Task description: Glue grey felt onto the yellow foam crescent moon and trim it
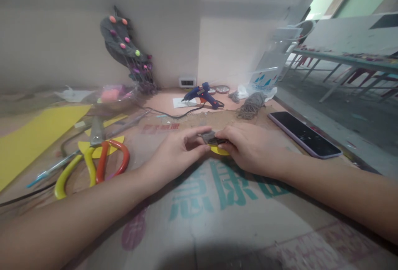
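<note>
A small dark grey piece (209, 137), perhaps felt or yarn, sits between my two hands over the middle of the table. My left hand (183, 145) curls its thumb and fingers about the left end of it. On the other side my right hand (241, 143) pinches its right end. Just under the grey piece shows a rounded bit of yellow sheet (220, 150), close to both thumbs; whether it is joined to the grey piece I cannot tell. My fingers hide part of both.
Left of my hands lie scissors with yellow and red handles (101, 158), a blue pen (56, 168) and a yellow sheet (34, 137). Behind stand a blue glue gun (203, 94) with its cord and a small clock (187, 82). Grey yarn (251, 106) and a phone (304, 134) lie right.
</note>
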`<state>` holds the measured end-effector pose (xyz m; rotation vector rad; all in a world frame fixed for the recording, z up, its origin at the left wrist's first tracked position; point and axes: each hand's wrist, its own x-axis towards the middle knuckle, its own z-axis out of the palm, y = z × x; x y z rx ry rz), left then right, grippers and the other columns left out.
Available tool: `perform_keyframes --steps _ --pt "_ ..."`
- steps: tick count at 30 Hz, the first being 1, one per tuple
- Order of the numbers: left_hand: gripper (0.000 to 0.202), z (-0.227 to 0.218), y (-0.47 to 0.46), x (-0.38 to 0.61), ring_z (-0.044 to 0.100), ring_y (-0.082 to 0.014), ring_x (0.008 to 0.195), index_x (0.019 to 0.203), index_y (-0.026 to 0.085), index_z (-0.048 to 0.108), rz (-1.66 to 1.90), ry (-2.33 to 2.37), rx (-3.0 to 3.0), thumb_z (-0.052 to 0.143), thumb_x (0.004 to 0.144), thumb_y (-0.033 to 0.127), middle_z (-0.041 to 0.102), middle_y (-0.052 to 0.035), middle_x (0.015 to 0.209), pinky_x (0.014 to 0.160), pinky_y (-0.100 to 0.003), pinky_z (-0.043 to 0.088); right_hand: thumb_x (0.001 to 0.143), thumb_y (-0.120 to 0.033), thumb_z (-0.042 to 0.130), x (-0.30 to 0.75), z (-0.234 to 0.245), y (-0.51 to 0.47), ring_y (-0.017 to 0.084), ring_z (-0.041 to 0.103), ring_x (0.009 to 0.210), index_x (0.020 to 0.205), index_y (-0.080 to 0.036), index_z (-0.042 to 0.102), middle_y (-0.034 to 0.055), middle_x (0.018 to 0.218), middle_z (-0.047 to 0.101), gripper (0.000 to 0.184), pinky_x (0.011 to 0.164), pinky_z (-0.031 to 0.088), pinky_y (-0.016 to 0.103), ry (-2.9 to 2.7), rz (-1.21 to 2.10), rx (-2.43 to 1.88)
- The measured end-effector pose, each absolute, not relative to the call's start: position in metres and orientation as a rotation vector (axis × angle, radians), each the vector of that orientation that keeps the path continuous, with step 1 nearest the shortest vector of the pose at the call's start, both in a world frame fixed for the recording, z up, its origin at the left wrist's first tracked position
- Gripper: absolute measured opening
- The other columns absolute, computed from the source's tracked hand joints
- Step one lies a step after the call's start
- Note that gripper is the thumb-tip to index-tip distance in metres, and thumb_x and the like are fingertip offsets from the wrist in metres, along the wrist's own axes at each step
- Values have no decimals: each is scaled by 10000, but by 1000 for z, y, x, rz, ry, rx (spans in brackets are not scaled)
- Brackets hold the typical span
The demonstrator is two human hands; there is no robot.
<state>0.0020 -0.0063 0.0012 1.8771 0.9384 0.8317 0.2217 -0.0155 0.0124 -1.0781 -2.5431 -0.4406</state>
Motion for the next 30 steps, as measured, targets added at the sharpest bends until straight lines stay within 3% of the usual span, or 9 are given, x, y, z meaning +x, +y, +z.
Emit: perform_keyframes --steps 21,25,30 --pt "425 0 -7 2 608 -127 725 1291 230 576 814 935 1937 592 873 304 691 19 804 703 -264 489 965 -237 419 218 17 -19 195 551 739 984 -140 618 61 812 653 223 652 324 306 -2650 -581 -948" --pt "426 0 -7 2 608 -129 727 1293 237 574 819 942 1940 593 873 306 689 18 804 705 -265 487 963 -256 427 218 17 -20 201 580 739 976 -145 628 65 803 664 230 648 359 304 -2616 -487 -988" --pt "425 3 -7 3 604 -139 713 1282 213 579 848 948 1920 596 865 298 683 -5 814 667 -265 478 917 -285 503 222 20 -16 190 616 756 1120 -133 593 91 913 691 269 637 418 282 -2334 -244 -1116"
